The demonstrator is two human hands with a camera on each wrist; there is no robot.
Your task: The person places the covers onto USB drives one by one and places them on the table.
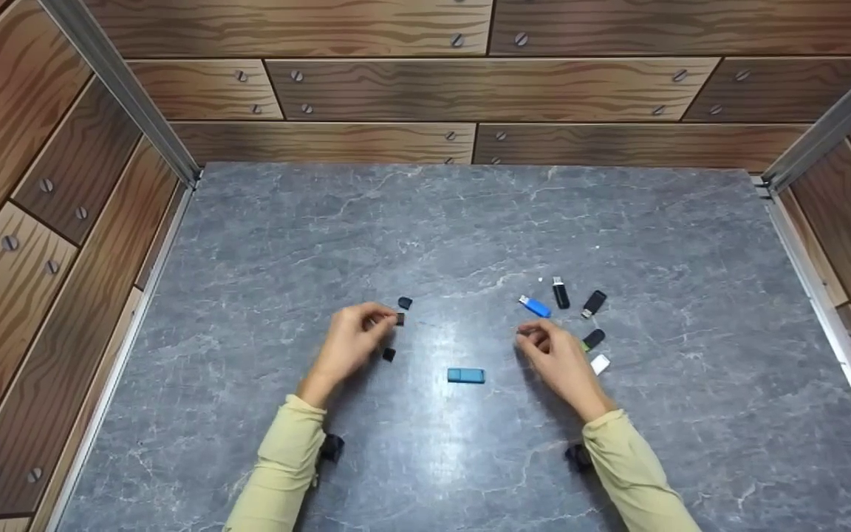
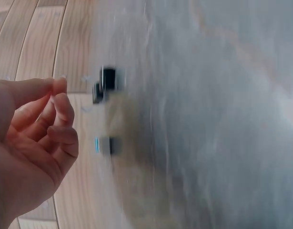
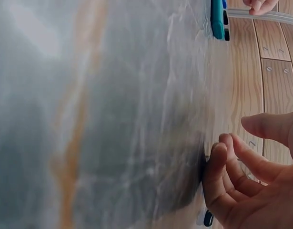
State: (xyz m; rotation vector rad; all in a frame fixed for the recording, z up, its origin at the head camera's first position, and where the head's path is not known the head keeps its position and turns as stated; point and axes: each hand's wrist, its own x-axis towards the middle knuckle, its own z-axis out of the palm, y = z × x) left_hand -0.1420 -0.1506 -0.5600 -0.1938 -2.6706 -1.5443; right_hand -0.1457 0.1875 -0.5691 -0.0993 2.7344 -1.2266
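Grey marbled tabletop (image 1: pixel 455 229) meets woodgrain panels (image 1: pixel 492 89) beyond left grip (image 1: pixel 350 341) and right grip (image 1: pixel 558 360), both empty.

Wears pale-yellow sleeves (image 1: pixel 281 447) above a white-veined grey table (image 1: pixel 470 229). Shows a teal USB stick (image 1: pixel 465 375) and, nearer the right edge, a blue stick (image 1: pixel 538 307).

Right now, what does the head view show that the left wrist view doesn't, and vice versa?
Head only: the right hand, the USB sticks grouped beside it, and the metal corner posts.
Left wrist only: the palm side of the left hand.
Both: that hand, black USB caps near it, the marbled tabletop and wood-plank wall. A bluish edge in the blurred wrist view can't be identified.
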